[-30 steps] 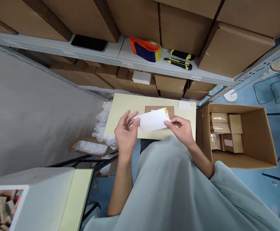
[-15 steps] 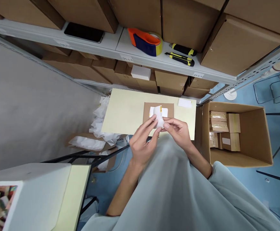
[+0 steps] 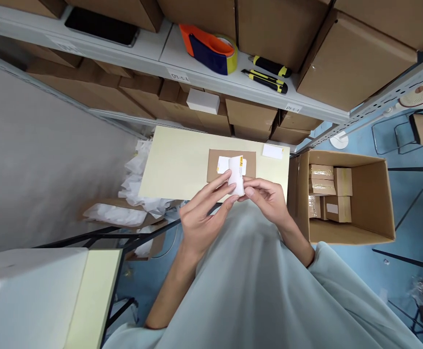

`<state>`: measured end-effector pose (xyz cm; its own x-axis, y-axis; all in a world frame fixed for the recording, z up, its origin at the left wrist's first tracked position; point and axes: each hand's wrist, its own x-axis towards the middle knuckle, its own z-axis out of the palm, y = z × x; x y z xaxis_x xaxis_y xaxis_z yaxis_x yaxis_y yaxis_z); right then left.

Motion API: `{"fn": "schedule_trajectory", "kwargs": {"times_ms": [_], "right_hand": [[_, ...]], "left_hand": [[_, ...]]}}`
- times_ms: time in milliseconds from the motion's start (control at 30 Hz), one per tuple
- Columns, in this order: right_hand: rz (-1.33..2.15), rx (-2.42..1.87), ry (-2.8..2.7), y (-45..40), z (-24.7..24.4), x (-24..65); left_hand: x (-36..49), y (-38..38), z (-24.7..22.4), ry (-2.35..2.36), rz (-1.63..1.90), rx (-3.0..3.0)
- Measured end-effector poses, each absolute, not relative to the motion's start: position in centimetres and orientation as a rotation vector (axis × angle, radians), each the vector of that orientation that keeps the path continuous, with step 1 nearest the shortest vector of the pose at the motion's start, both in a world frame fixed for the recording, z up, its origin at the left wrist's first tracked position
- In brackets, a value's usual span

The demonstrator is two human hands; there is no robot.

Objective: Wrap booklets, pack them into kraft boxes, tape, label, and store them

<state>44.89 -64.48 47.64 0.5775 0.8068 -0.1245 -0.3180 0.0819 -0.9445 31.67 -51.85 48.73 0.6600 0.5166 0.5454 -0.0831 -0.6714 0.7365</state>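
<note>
A small white paper item (image 3: 236,175) with a yellow mark near its top is held upright between both hands. My left hand (image 3: 206,211) pinches its left side and lower edge with fingers and thumb. The fingertips of my right hand (image 3: 268,198) grip its lower right edge. Beyond the hands a flat brown cardboard piece (image 3: 213,165) lies on the pale yellow table (image 3: 175,162). White paper (image 3: 223,165) rests on the cardboard, partly covered by the held item. Another white paper piece (image 3: 272,151) lies at the table's far right.
An open carton (image 3: 371,203) with several small boxes stands right of the table. The shelf (image 3: 153,46) above bears a phone (image 3: 101,26), a tape dispenser (image 3: 209,51) and cutters (image 3: 266,80). White crumpled paper (image 3: 135,174) lies left of the table.
The view has shifted, so the scenery sits further left and slightly higher. The held paper item stands straighter and looks narrower, and both hands still grip it.
</note>
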Motion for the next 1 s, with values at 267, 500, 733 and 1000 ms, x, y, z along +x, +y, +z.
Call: {"fn": "schedule_trajectory", "kwargs": {"times_ms": [267, 500, 733, 1000], "right_hand": [[0.925, -1.242, -0.536, -64.4, 47.9, 44.5], [0.928, -1.266, -0.510, -64.1, 48.3, 44.0], [0.930, -1.316, -0.493, -64.1, 48.3, 43.6], [0.952, -1.337, -0.508, -64.7, 48.6, 43.8]], "left_hand": [[31.0, -51.6, 48.6, 0.353, 0.986, 2.108], [30.5, -51.5, 48.5, 0.433, 0.941, 2.103], [30.3, -51.5, 48.0, 0.380, 0.970, 2.076], [30.1, -51.7, 48.3, 0.411, 0.901, 2.059]]}}
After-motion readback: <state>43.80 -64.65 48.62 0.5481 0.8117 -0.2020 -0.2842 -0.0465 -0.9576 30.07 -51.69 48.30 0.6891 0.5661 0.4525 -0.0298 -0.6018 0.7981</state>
